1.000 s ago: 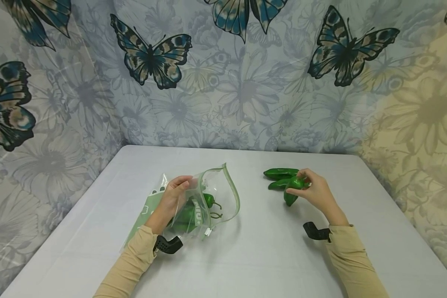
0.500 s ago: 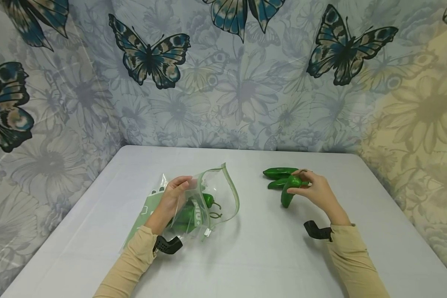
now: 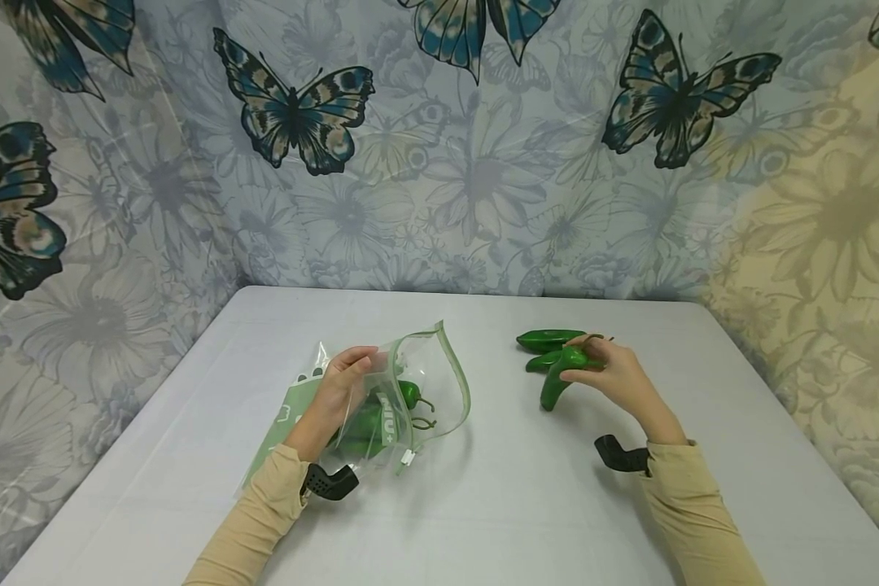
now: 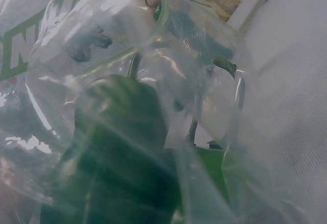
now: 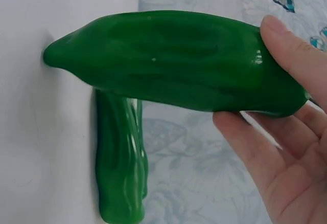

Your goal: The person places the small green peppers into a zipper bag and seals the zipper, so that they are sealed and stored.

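Observation:
My left hand (image 3: 340, 391) grips the side of a clear zip bag (image 3: 457, 366) with a green edge, keeping its mouth open toward the right. Inside it lie green peppers (image 4: 122, 147), their stems pointing at the opening. On the right, my right hand (image 3: 623, 374) pinches a long green chili pepper (image 5: 179, 60) near its stem end between thumb and fingers. The pepper slants with its tip down, close to the table. Just behind it, two more green chili peppers (image 3: 549, 340) lie side by side on the cloth, partly covered by the held one.
A white-covered table (image 3: 498, 505) spans the space beneath both hands. Butterfly-and-flower fabric (image 3: 476, 203) hangs around its back and sides. The bag's green printed part (image 3: 293, 415) rests on the table's left. Black wrist mounts (image 3: 623, 454) sit at the beige sleeves.
The chili pepper in my right hand has swung its tip to the left, while that hand has barely shifted. The left hand and the bag have stayed where they were.

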